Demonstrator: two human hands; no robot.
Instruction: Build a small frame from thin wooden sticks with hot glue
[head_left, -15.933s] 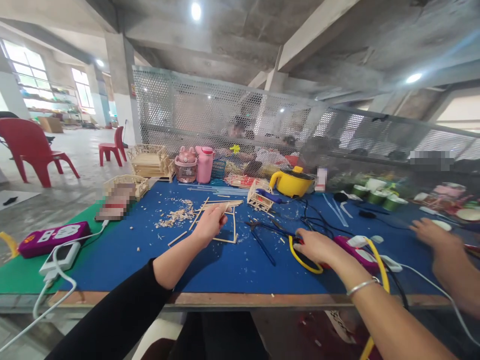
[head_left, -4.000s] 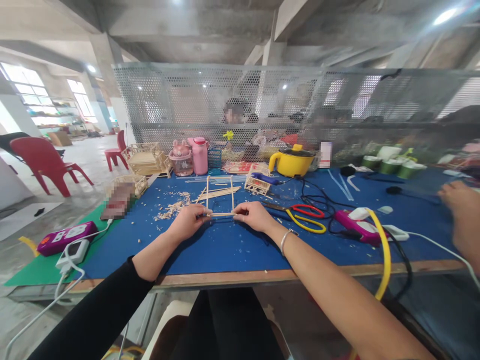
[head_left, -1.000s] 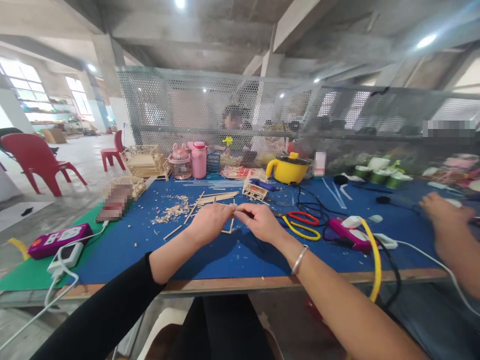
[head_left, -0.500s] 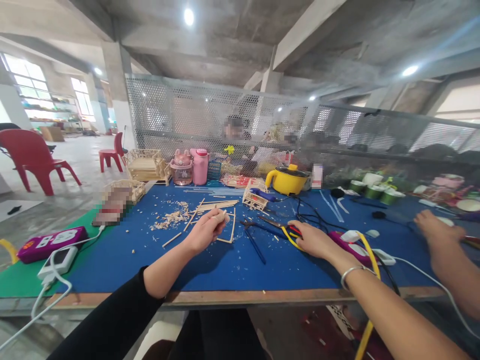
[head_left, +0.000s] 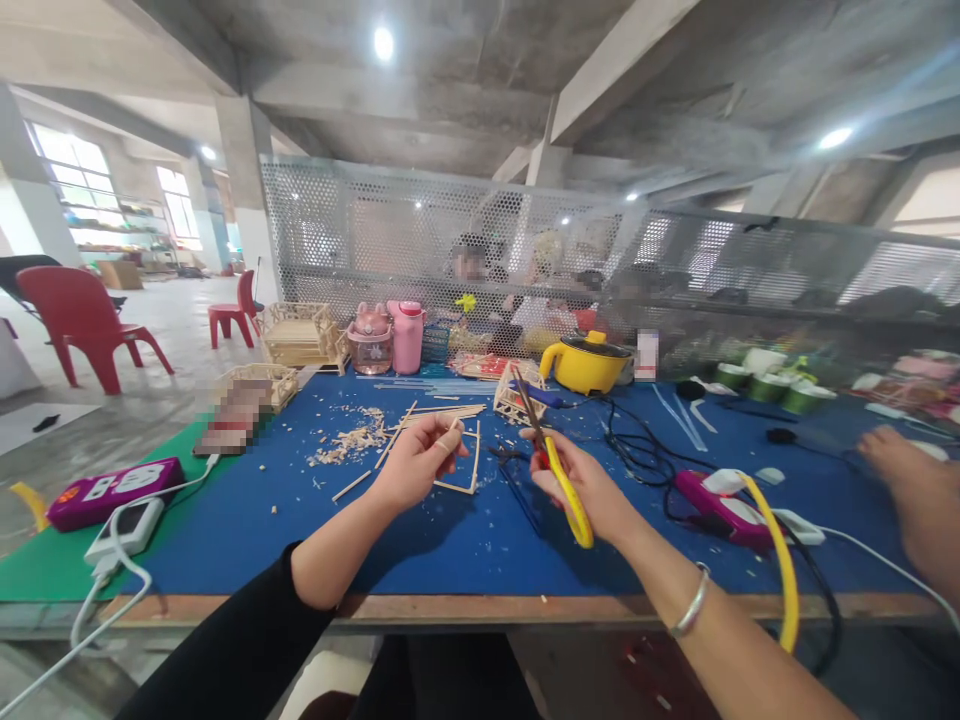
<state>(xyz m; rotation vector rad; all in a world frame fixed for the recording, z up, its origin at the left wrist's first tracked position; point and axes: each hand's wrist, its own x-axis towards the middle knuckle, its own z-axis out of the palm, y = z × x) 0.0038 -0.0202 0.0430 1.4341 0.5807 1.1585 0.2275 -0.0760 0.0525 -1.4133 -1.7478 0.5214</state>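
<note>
My left hand is closed in a pinch on a short wooden stick, whose pale end shows above the fingers. In my right hand is a pair of scissors with yellow handles, raised off the table with the blades pointing up and away. The fingers partly hide the handles. A right-angled frame of thin sticks lies on the blue mat just right of my left hand. Between both hands lie dark blue-handled pliers. Wood scraps and longer sticks lie beyond my left hand.
A small wooden rack and a yellow pot stand farther back, near pink bottles. Black cables and a purple power strip lie on the right. Another person's hand is at the far right.
My right hand has picked the scissors up from the mat and brought them left, turning the blades upward. My left hand has stayed nearly in place, still pinching the stick.
</note>
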